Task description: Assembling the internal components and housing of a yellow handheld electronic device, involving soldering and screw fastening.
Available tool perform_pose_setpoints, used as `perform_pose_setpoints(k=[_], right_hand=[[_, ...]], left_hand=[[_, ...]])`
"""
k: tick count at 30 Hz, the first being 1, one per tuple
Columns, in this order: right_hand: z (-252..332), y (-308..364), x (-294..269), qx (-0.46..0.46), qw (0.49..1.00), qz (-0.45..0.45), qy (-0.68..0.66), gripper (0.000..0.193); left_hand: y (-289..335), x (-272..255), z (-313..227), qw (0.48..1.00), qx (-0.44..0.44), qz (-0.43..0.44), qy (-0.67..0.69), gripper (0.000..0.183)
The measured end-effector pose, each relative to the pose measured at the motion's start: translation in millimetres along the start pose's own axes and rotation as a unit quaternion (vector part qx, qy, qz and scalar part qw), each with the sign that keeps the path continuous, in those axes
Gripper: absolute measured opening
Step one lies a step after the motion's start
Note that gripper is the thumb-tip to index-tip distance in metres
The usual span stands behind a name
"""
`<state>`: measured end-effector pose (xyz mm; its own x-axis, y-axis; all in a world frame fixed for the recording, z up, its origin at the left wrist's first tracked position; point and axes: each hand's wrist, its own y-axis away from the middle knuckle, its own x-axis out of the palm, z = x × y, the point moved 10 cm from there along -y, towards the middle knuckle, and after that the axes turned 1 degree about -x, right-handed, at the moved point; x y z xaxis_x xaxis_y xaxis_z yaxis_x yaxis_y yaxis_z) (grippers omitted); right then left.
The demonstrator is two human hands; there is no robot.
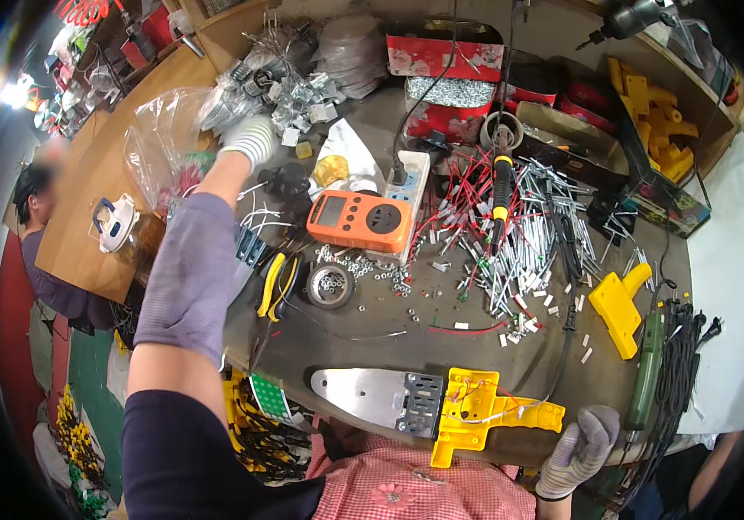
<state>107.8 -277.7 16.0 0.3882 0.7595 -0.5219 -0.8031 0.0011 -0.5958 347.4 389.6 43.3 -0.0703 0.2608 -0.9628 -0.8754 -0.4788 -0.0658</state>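
Note:
My left hand (252, 144), in a striped glove, reaches to the far left, at the near edge of a heap of metal parts (290, 91). Motion smears its fingers, so what they hold, if anything, cannot be made out. My right hand (582, 446), in a grey striped glove, is at the front edge of the bench with its fingers loosely bent and apart, holding nothing visible. Beside it lies an open yellow plastic housing half (476, 414) with thin red and white wires inside. A flat metal plate (363, 392) with a slotted bracket extends left from the housing.
Across the bench lie an orange meter (359, 221), yellow-handled pliers (277, 286), a tape roll (330, 286), and loose nuts. Metal rods (532, 234) and red wires are piled at right, near a yellow housing (619, 312) and a green tool (646, 373). Another person (47, 234) is at far left.

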Motion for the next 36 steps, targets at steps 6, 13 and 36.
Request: perform_pose_setpoints(k=[6,13,36], right_hand=[[13.5,5.0,-7.4,-0.070,0.990,0.045,-0.117,0.022],[102.9,-4.9,61.4,0.131,0.849,0.329,-0.393,0.052],[38.8,15.9,24.4,0.285,0.846,0.136,-0.429,0.028]], left_hand=[[217.9,-185.0,-101.7,0.860,0.257,-0.192,0.396,0.048],[482.6,-186.6,-238.1,0.687,0.620,-0.214,0.312,0.047],[462.0,-97.7,-186.9,0.846,0.488,-0.100,0.191,0.026]])
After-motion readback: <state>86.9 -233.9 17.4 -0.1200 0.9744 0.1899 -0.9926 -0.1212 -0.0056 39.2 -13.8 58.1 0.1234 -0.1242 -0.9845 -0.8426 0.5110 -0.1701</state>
